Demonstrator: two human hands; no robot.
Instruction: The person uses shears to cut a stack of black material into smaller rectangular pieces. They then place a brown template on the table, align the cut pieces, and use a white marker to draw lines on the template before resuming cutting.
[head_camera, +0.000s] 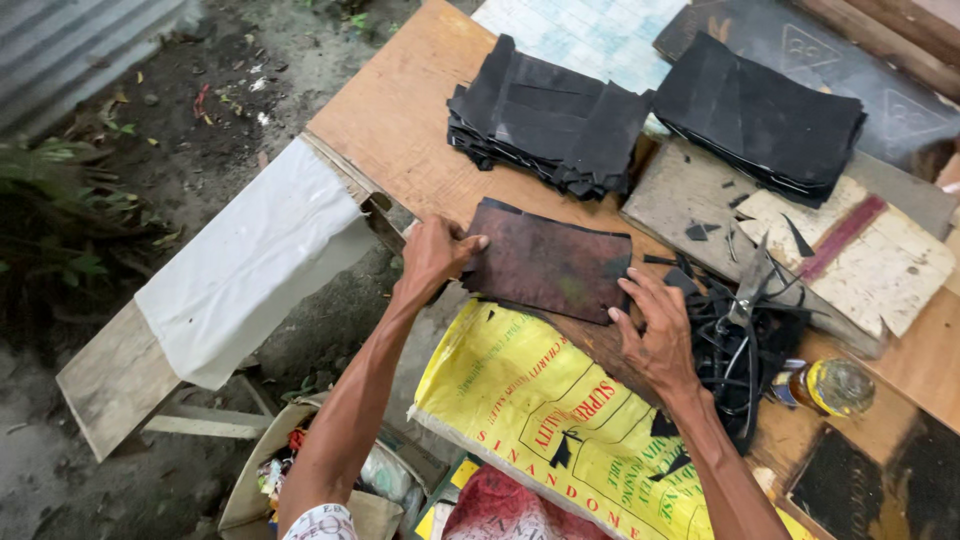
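Closest to the camera is a yellow printed sack (540, 420) draped over the near edge of the wooden table (400, 110), with both forearms reaching out over it. The left hand (435, 255) sits at the left end of a dark, rusty-looking rubber sheet (550, 262), fingers curled over its corner and thumb on top, so it's pinching that edge. The right hand (655, 330) is spread flat with fingers open, pressing down on the sheet's lower right corner, not gripping anything. The sheet itself lies flat on the table just past the sack, roughly between the two hands.

Right beside the right hand there's a tangle of black offcut strips (735, 360) with a pair of scissors (752, 285) lying on top (blades pointing away from the person). A small bottle with yellowish liquid (828, 385) lies just past that pile. Further back are two stacks of black cut pieces, one (545, 120) behind the sheet and another (760, 115) off to the right, resting partly on a worn cutting board (850, 255). On the left a white cloth (250, 260) hangs over a plank, well apart from the hands.
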